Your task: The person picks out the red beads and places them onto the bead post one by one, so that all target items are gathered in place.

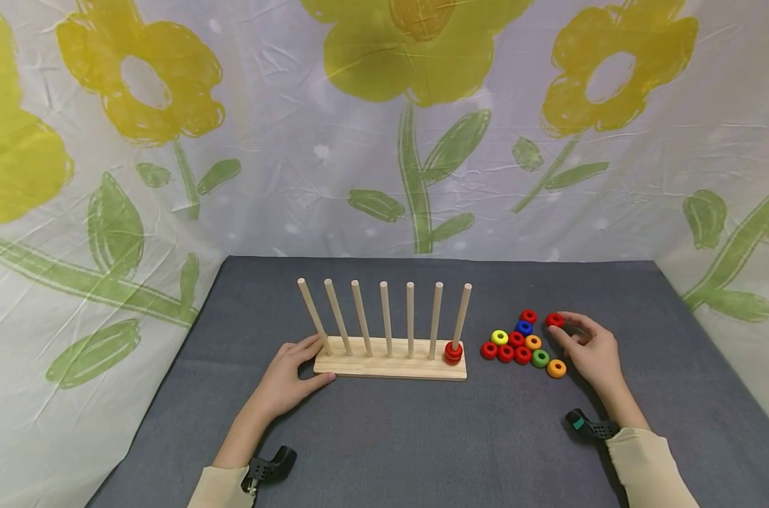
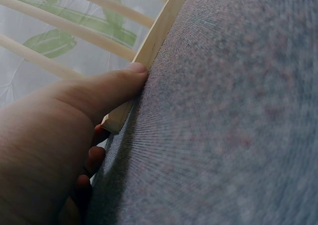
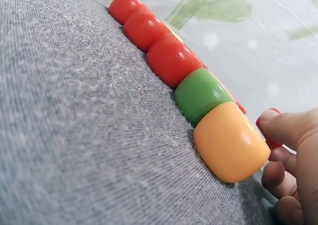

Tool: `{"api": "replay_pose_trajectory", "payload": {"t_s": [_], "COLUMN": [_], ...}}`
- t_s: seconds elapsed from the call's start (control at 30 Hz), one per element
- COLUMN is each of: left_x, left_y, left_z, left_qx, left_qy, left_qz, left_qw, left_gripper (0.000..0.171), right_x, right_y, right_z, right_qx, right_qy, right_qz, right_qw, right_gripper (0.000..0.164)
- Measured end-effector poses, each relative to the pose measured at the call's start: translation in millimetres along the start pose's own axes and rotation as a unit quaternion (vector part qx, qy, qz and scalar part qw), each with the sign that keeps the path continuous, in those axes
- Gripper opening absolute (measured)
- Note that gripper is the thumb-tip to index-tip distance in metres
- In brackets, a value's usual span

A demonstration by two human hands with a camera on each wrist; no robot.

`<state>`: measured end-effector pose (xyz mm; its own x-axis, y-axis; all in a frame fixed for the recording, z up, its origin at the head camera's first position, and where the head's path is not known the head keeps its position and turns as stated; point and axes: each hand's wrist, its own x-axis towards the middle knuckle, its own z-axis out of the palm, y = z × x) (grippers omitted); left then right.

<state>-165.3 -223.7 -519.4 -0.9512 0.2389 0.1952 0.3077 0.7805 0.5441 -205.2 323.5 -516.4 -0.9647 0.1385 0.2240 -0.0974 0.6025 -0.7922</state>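
My left hand (image 1: 285, 377) grips the left end of a wooden peg stand (image 1: 391, 367), the thumb along its front edge and the fingers round its far side. In the left wrist view, the thumb (image 2: 117, 88) presses the edge of the base. Several upright pegs rise from it, and red rings (image 1: 452, 354) sit low on the rightmost one. To the right, my right hand (image 1: 592, 351) pinches a red ring (image 1: 554, 320) between thumb and fingers, at the far right of the loose rings. Only a sliver of that ring (image 3: 273, 135) shows in the right wrist view.
Loose rings lie grouped between stand and right hand: several red ones (image 1: 506, 353), a blue (image 1: 523, 327), a yellow (image 1: 499, 337), a green (image 1: 540, 358) and two orange, one (image 1: 556, 368) nearest the front. A grey cloth (image 1: 397, 437) covers the table; a flowered curtain (image 1: 283, 176) hangs behind.
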Motion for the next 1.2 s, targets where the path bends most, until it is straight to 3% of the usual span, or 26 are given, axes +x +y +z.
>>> {"api": "replay_pose_trajectory", "payload": {"t_s": [0.57,1.2], "left_x": [-1.1,-0.7], "left_y": [2.1,-1.2], "left_z": [-1.3,-0.6], "left_qx": [-0.006,-0.006], "left_qy": [0.001,0.000], "left_qz": [0.003,0.004], "left_qw": [1.0000,1.0000], "left_gripper": [0.074,0.074], "right_x": [-1,-1], "right_y": [-3,-22], "right_z": [0,-5], "right_qx": [0.008,0.022], "right_qy": [0.011,0.020], "right_qz": [-0.005,-0.018], "right_qw": [1.000,0.999], "right_gripper": [0.045,0.044]}}
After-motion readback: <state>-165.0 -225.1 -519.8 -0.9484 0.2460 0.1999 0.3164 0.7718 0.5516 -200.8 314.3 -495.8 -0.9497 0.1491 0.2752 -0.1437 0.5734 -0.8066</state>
